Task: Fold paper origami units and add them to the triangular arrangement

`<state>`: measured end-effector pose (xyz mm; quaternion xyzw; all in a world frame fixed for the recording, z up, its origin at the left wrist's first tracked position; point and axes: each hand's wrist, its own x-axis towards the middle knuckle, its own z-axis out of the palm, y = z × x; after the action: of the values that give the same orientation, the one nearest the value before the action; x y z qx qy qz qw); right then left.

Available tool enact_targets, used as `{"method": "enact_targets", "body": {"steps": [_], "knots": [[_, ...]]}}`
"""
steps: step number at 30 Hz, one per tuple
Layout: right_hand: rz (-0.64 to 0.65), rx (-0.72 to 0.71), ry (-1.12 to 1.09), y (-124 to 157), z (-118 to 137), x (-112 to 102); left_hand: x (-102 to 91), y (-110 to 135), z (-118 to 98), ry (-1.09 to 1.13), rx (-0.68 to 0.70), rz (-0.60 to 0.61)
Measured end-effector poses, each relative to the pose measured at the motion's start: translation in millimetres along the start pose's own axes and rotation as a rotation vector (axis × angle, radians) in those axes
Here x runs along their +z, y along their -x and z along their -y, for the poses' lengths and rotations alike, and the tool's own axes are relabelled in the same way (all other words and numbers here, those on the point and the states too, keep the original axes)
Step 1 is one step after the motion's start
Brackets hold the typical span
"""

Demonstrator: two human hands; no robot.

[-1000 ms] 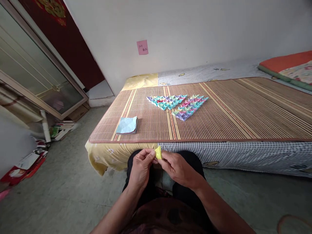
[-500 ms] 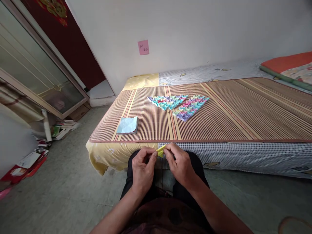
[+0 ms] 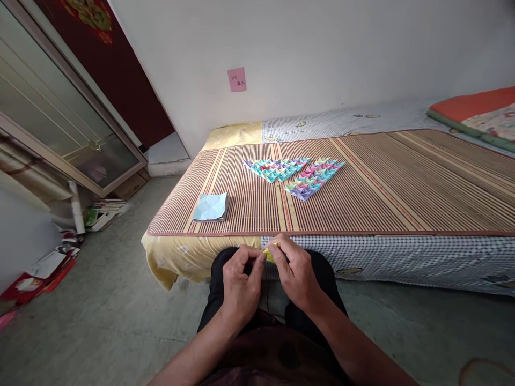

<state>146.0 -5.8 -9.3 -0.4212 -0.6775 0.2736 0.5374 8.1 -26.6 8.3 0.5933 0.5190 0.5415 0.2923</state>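
Both hands keep a closed pinch grip of thumb against fingers: the left hand (image 3: 242,279) at the near-left end of a small folded piece of bright yellow paper (image 3: 270,253), the right hand (image 3: 295,271) over its right side. The paper lies between the fingertips, mostly covered, so its exact folded shape is hard to make out. It is held up above the person's black-trousered knees (image 3: 326,268), just in front of the bed's edge. Beyond, on a brown-and-tan striped bamboo mat (image 3: 249,217), sit a square stack of pale blue-topped paper (image 3: 210,207) to the left and two wedge-shaped clusters of multicoloured folded paper, the left cluster (image 3: 277,169) and the right cluster (image 3: 316,178), side by side farther back.
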Motion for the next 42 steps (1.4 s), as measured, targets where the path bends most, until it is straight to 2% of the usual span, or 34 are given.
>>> {"method": "enact_targets", "body": {"steps": [4, 9, 12, 18, 23, 31, 42], "knots": [[0.044, 0.097, -0.093, -2, 1, -4, 1.5, 1, 3, -0.011, -0.022, 0.058], [0.123, 0.205, -0.288, -6, 0, -13, 1.1, -4, 7, 0.225, -0.239, 0.17], [0.123, 0.279, -0.378, -5, -5, -13, 1.0, -7, 10, 0.297, -0.296, 0.183], [0.086, 0.321, -0.472, -4, -12, -8, 4.6, -3, 12, 0.331, -0.205, 0.018], [0.007, 0.349, -0.485, -3, -11, -4, 7.1, 1, 14, 0.314, -0.154, 0.001], [-0.062, 0.297, -0.542, 2, -12, 0, 6.5, 2, 16, 0.26, -0.092, -0.029], [-0.084, 0.133, -0.26, 4, -4, -1, -0.5, 2, 19, 0.085, 0.018, -0.07]]}}
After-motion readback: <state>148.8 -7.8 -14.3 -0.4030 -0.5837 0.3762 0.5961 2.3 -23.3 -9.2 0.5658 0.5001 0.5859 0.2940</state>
